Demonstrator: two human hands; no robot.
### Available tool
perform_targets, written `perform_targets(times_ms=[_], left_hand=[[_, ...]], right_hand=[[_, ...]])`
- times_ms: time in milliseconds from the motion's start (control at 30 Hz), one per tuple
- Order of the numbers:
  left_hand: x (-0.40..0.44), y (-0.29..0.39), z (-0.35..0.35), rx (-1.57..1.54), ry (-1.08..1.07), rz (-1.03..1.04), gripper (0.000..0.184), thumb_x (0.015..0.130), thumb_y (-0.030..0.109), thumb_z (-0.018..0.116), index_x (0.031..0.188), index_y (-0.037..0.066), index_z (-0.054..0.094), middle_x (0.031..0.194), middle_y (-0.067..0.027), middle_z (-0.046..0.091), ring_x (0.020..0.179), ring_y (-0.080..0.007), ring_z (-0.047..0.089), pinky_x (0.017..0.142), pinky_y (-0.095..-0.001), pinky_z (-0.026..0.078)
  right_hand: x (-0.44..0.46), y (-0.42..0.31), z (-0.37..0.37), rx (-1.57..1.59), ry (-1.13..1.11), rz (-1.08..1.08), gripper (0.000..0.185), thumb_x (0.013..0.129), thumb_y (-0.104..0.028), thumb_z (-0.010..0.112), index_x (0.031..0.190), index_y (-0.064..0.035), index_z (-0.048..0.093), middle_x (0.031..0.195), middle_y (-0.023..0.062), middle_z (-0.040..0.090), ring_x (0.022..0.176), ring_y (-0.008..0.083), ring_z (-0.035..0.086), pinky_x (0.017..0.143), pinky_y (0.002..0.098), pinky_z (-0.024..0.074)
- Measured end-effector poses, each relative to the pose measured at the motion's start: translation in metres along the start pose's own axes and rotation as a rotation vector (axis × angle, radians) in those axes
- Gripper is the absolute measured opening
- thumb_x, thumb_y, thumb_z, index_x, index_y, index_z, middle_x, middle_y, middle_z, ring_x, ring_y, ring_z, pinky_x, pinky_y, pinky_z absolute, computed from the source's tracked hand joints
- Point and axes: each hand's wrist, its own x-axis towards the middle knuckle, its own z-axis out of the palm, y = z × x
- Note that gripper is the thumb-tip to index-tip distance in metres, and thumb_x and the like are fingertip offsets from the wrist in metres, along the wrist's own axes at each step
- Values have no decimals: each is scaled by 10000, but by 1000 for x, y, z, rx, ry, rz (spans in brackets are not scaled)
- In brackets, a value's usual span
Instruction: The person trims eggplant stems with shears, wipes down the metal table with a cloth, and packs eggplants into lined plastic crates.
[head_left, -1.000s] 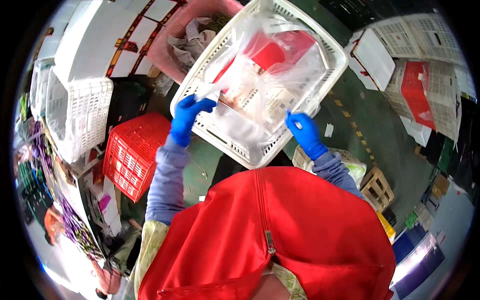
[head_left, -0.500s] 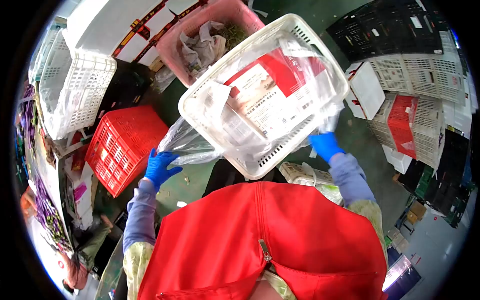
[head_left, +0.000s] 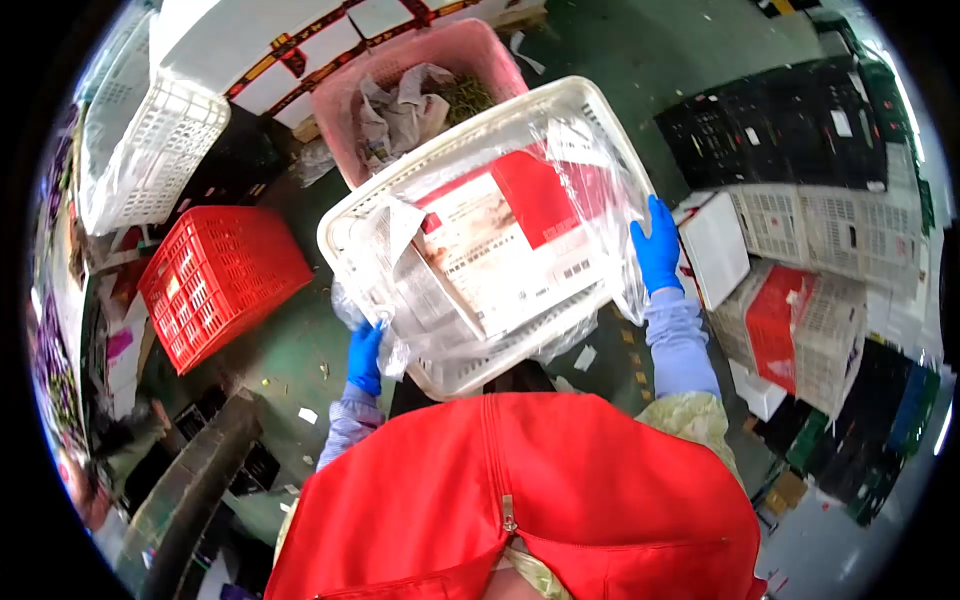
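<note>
A white plastic basket [head_left: 460,378] sits tilted in front of me, lined with a clear plastic bag [head_left: 405,300]. Inside it lies a red and white printed box [head_left: 520,240]. At the basket's lower left side, my left hand [head_left: 366,358] in a blue glove is closed on the bag's edge. My right hand [head_left: 657,246], also gloved in blue, is at the right rim beside gathered plastic, thumb and fingers apart.
Behind the basket is a pink basket [head_left: 345,110] with cloth and greens. A red crate [head_left: 225,285] stands on the left, near a white crate [head_left: 175,150]. Black crates [head_left: 775,125] and a white foam box [head_left: 715,250] are on the right.
The basket appears lower and further left. My left hand has come in to the basket's side, drawing the bag closer, while my right hand has moved up to the right rim and opened.
</note>
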Motion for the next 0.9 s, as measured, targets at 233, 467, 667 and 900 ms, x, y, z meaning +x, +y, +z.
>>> perform_targets(times_ms=[233, 467, 667, 900], left_hand=[[5, -16, 32, -166, 209, -3, 184, 877, 95, 601, 1036, 13, 643, 874, -59, 656, 747, -174, 638, 681, -324, 528], [3, -6, 52, -195, 227, 93, 148, 866, 139, 595, 915, 13, 656, 841, -70, 656, 706, -164, 613, 662, -298, 513], [19, -16, 53, -137, 235, 42, 274, 913, 301, 553, 882, 71, 699, 747, -22, 647, 655, -116, 588, 576, -296, 471], [-5, 60, -34, -107, -103, -6, 224, 868, 195, 650, 1017, 28, 663, 891, -75, 681, 774, -176, 668, 737, -333, 561]], right_hand=[[104, 100, 75, 226, -332, 297, 592, 766, -311, 707, 1216, 37, 543, 1127, 250, 613, 1036, 356, 596, 911, 414, 452], [139, 124, 90, 645, -639, 334, 348, 749, -137, 725, 1045, 20, 631, 888, 109, 655, 748, 198, 611, 674, 352, 509], [155, 102, 79, 624, -660, 339, 255, 732, -178, 657, 885, 26, 674, 761, 60, 620, 666, 182, 567, 633, 340, 462], [110, -28, -80, 716, -677, 379, 208, 751, -113, 601, 919, -4, 655, 779, 47, 626, 660, 155, 581, 623, 283, 456]])
